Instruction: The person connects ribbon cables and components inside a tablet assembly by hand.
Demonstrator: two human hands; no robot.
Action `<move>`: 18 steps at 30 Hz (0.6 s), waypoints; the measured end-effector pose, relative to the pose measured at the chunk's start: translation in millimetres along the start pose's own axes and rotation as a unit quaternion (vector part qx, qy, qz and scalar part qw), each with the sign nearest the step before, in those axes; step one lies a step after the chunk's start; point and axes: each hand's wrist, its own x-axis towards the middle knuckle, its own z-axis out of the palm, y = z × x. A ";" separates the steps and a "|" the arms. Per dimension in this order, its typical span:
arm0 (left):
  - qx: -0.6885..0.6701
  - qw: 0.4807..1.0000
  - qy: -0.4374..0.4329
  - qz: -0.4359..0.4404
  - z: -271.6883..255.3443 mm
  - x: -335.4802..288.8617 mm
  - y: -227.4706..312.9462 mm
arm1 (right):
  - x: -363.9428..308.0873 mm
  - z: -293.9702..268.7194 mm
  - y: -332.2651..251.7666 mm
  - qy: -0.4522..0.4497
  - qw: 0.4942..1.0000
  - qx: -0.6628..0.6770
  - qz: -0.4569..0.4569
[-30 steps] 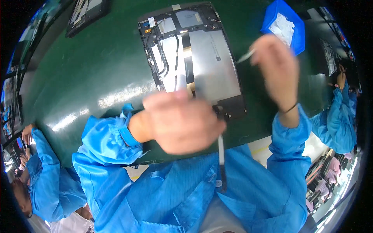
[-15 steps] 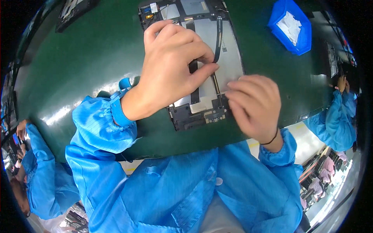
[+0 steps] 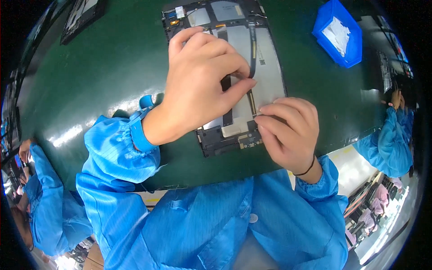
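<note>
An opened tablet (image 3: 270, 81) lies on the green table in front of me, its bare metal plate and black boards showing. Along its right side runs a long black ribbon cable (image 3: 253, 49). My left hand (image 3: 202, 81) reaches over the tablet, thumb and forefinger pinched on this cable near its middle. It covers part of a second, wider black ribbon (image 3: 228, 118). At the lower right of the tablet, my right hand (image 3: 292, 130) has bent fingers, with thumb and forefinger tips close together by the cable's lower end. Whatever sits between those tips is hidden.
A blue bin (image 3: 355, 45) with white pieces inside stands at the far right. Another dark device (image 3: 83, 18) lies at the far left. Co-workers in blue sleeves sit at the left (image 3: 54, 202) and right (image 3: 387, 144) edges.
My right hand has moved left and down, its fingertips reaching the cable's lower end. The left hand keeps its pinch. The whole view has shifted slightly.
</note>
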 end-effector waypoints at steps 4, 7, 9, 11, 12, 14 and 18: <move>0.014 1.000 -0.015 -0.010 -1.1 -0.6 -2.2 | 2.9 3.1 -1.2 0.007 1.000 0.015 0.007; 0.021 1.000 -0.018 0.000 0.5 0.5 -3.7 | 3.0 2.5 -1.7 0.009 1.000 -0.001 0.005; 0.023 1.000 0.000 0.001 0.5 4.1 -2.8 | 3.6 2.6 -1.1 0.008 1.000 -0.010 0.007; 0.016 1.000 0.002 0.018 -2.5 11.5 0.4 | 2.9 4.3 2.6 0.035 0.999 -0.018 -0.008; 0.005 0.999 -0.028 -0.027 -9.0 20.2 9.5 | 2.3 3.9 4.8 0.037 0.999 -0.022 -0.009; 0.020 0.999 -0.038 -0.027 -9.1 20.3 8.8 | 2.2 5.4 7.2 0.043 0.999 -0.019 -0.008; 0.003 0.994 -0.069 -0.089 -12.6 27.1 17.6 | 1.0 4.4 8.2 0.048 0.999 -0.015 -0.002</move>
